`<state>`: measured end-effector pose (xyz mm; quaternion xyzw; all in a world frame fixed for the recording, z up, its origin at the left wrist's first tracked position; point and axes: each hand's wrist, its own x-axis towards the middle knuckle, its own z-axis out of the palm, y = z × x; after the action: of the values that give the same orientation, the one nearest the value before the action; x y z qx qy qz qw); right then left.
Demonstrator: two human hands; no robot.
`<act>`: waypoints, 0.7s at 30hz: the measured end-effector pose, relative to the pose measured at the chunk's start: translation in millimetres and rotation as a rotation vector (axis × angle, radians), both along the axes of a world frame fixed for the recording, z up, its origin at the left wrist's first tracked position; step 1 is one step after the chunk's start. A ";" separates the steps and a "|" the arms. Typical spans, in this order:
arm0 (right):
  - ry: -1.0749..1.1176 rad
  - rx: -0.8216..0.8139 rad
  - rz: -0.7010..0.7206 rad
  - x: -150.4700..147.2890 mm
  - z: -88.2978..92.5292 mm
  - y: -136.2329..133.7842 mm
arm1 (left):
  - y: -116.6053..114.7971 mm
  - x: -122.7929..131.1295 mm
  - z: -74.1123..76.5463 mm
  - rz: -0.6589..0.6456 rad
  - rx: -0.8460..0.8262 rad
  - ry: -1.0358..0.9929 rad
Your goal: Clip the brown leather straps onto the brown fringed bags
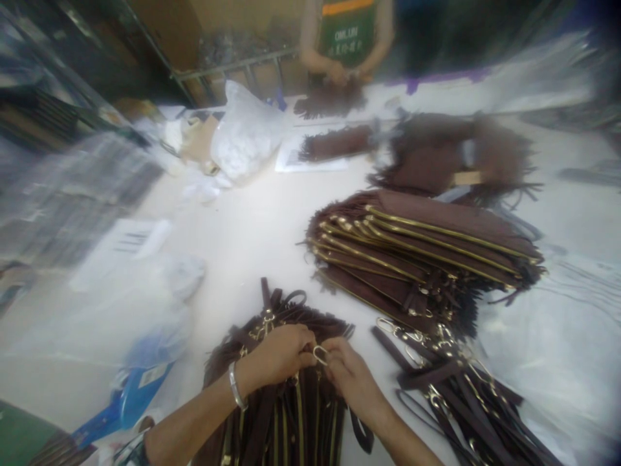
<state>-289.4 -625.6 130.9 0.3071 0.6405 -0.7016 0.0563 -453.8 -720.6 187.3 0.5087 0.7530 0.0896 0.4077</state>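
Observation:
My right hand (348, 374) pinches a gold snap hook (319, 354), and a dark strap loop (359, 432) hangs below that hand. My left hand (281, 353), with a silver bracelet at the wrist, is closed right beside the hook. What its fingertips hold is hidden. Both hands are over a pile of dark brown fringed pouches (286, 421) with gold zippers and gold clasps. To the right lies a heap of brown wrist straps (466, 388) with gold snap hooks.
Another stack of brown pouches (436, 239) lies beyond the straps, with more fringed pieces (436, 155) behind it. A white plastic bag (247, 133) stands at the far left. Clear plastic wrap (107, 323) and a blue item (140, 391) lie left. Across the table, a person (347, 39) handles a fringed piece.

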 end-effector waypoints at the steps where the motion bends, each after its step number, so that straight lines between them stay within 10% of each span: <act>1: 0.000 0.017 0.008 -0.2 2.3 0.3 | -1.0 0.0 -1.8 0.013 0.004 -0.008; 21: 0.067 0.488 0.304 1.3 27.7 -0.6 | -0.3 1.5 -5.4 0.045 -0.026 0.088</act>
<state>-288.1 -626.2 158.7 0.1888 0.8305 -0.5201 0.0641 -452.4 -720.9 181.9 0.4895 0.7826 0.0667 0.3788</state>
